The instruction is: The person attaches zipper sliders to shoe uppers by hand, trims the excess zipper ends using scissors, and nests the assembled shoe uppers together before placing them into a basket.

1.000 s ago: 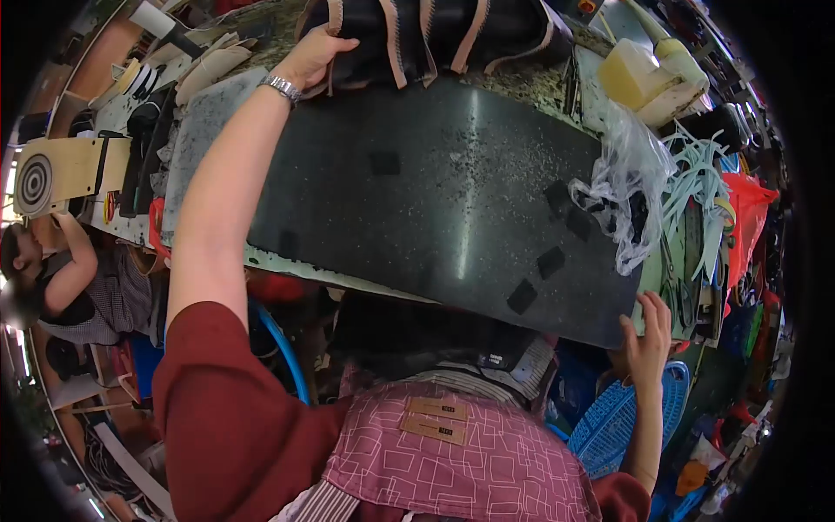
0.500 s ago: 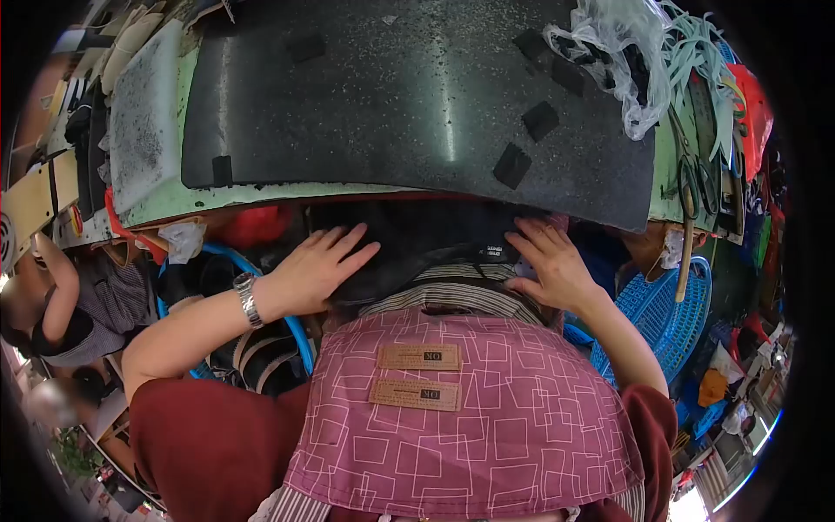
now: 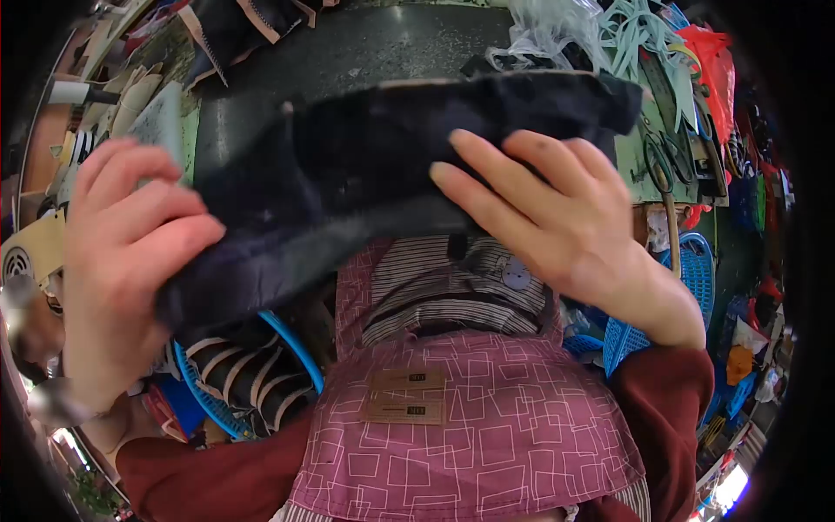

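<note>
A long black piece of leather-like material (image 3: 348,174) is stretched slantwise between my hands, raised above the lap and the near edge of the work surface. Its far edge shows a thin tan strip. My left hand (image 3: 135,244) has its fingers curled round the left end, with the thumb hidden. Over the right part lies my right hand (image 3: 557,209), fingers bent on the top face and thumb out of sight beneath. Part of the piece is smeared by motion.
Black pieces with zip and tan edges (image 3: 243,30) lie on the dark work surface (image 3: 409,48). At the right are a clear plastic bag (image 3: 557,26), pale green strips (image 3: 639,35) and scissors (image 3: 658,161). A blue basket (image 3: 309,357) with striped-edge pieces stands lower left; another blue basket (image 3: 696,261) is right.
Both hands have come up from below the table edge, lifting the black piece into view. Black pieces with zip edges now show at the table's far left.
</note>
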### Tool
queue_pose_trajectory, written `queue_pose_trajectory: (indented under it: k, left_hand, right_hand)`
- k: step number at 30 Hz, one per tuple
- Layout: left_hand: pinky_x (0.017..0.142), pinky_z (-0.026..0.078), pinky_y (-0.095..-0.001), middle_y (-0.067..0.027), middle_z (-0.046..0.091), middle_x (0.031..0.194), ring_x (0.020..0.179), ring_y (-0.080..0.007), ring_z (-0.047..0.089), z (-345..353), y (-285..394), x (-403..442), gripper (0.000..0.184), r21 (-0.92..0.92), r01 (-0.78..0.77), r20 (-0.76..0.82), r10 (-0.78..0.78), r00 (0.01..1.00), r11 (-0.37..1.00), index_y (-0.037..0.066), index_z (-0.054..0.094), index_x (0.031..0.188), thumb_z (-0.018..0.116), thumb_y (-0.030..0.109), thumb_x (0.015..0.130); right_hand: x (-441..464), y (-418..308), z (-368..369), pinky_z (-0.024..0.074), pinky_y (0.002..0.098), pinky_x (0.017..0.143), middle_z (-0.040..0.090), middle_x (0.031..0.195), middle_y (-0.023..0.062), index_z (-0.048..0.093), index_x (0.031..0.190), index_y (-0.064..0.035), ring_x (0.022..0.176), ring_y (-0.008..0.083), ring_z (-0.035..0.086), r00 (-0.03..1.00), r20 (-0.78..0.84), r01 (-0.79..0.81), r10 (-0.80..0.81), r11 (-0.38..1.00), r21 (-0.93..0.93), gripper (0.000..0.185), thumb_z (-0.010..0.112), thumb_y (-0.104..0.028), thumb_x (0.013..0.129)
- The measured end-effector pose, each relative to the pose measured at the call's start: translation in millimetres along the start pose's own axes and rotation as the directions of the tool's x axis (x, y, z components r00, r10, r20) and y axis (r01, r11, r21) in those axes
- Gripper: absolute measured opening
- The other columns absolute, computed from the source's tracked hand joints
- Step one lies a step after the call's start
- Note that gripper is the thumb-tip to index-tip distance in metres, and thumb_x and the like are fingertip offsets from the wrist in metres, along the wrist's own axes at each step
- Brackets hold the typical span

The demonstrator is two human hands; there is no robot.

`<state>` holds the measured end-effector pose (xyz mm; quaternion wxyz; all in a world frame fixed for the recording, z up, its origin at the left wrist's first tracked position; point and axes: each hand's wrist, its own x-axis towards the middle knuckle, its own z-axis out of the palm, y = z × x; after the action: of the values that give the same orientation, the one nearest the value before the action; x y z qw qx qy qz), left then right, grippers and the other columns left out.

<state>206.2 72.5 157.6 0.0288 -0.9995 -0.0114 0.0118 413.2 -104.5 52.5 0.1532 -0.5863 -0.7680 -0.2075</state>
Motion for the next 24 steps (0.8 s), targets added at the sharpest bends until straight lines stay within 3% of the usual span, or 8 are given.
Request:
queue_pose_trajectory:
  k: [1,5,7,8,10,15,18,24]
  left_hand:
    - [0.086,0.04,-0.0373,-0.0063,0.052,0.071,0.088,-0.0251,0.052,16,-1,15,0.014,0.245,-0.112,-0.082,0.135,0.987,0.963,0.003,0.054,0.064,0.057,0.015,0.057]
    - [0.089,0.039,-0.0384,-0.0091,0.05,0.081,0.094,-0.027,0.049,104,-1,71,0.01,-0.217,-0.564,-0.271,0.507,0.819,0.796,0.003,0.05,0.061,0.056,0.01,0.056]
    - [0.088,0.04,-0.0406,-0.0124,0.05,0.091,0.098,-0.0306,0.048,138,3,87,0.008,-0.529,-0.613,-0.345,0.512,0.787,0.586,0.003,0.05,0.063,0.056,0.003,0.058]
    - [0.088,0.04,-0.043,-0.0146,0.049,0.098,0.101,-0.0339,0.048,152,6,91,0.008,-0.638,-0.587,-0.359,0.481,0.8,0.499,0.003,0.05,0.064,0.056,-0.001,0.06]
    - [0.088,0.04,-0.04,-0.0137,0.049,0.102,0.103,-0.0319,0.047,171,12,98,0.011,-0.718,-0.54,-0.39,0.39,0.834,0.438,0.003,0.051,0.065,0.055,-0.005,0.059]
    - [0.099,0.026,-0.0478,-0.0153,0.045,0.116,0.111,-0.0343,0.042,183,17,127,0.063,-0.659,-0.38,-0.442,0.076,0.894,0.649,0.008,0.041,0.121,0.068,0.009,0.065]
    - [0.098,0.026,-0.0476,-0.0121,0.051,0.106,0.104,-0.0321,0.047,190,14,141,0.069,-0.706,-0.202,-0.258,0.02,0.966,0.679,0.008,0.041,0.122,0.073,0.021,0.062]
    - [0.077,0.036,-0.036,-0.0056,0.053,0.082,0.083,-0.0223,0.051,199,7,135,0.031,-0.611,-0.306,-0.556,-0.121,0.822,0.73,0.007,0.057,0.09,0.072,0.018,0.064]
  right_hand:
    - [-1,1,23,0.0413,0.0263,0.062,0.057,0.105,0.0069,0.059,0.104,-0.0088,0.085,0.0171,0.052,1.0,0.006,0.012,-0.012,0.999,-0.03,0.042,0.054,-0.014,0.063]
    - [-12,0,73,0.0421,0.0299,0.062,0.056,0.098,0.0087,0.055,0.108,-0.0045,0.082,0.0181,0.052,0.978,0.204,0.004,-0.039,0.986,0.168,0.039,0.055,-0.016,0.071]
    - [-18,12,77,0.0459,0.032,0.07,0.057,0.095,0.0092,0.049,0.116,-0.0027,0.08,0.0198,0.056,0.821,0.53,-0.567,0.212,0.411,0.714,0.04,0.054,-0.017,0.079]
    - [-23,18,84,0.0473,0.0321,0.075,0.058,0.092,0.0092,0.041,0.123,-0.0005,0.078,0.019,0.058,0.677,0.65,-0.582,0.345,-0.29,0.76,0.043,0.05,-0.017,0.085]
    - [-30,29,94,0.0479,0.0268,0.072,0.058,0.092,0.0076,0.036,0.127,0.0007,0.079,0.0118,0.056,0.518,0.761,-0.243,0.392,-0.785,0.57,0.045,0.05,-0.015,0.086]
    - [-24,20,98,0.0469,0.022,0.071,0.059,0.088,0.0055,0.045,0.119,0.0025,0.073,0.0074,0.055,0.507,0.697,-0.512,0.507,-0.474,0.717,0.037,0.051,-0.007,0.084]
    - [-25,13,99,0.0453,0.0208,0.07,0.059,0.088,0.0059,0.049,0.111,0.0031,0.077,0.0073,0.055,0.461,0.629,-0.476,0.626,-0.424,0.771,0.031,0.053,0.0,0.08]
    - [-29,13,100,0.0467,0.0206,0.066,0.06,0.081,0.0055,0.052,0.101,0.0044,0.073,0.0077,0.057,0.457,0.653,-0.473,0.604,-0.456,0.754,0.019,0.054,-0.002,0.083]
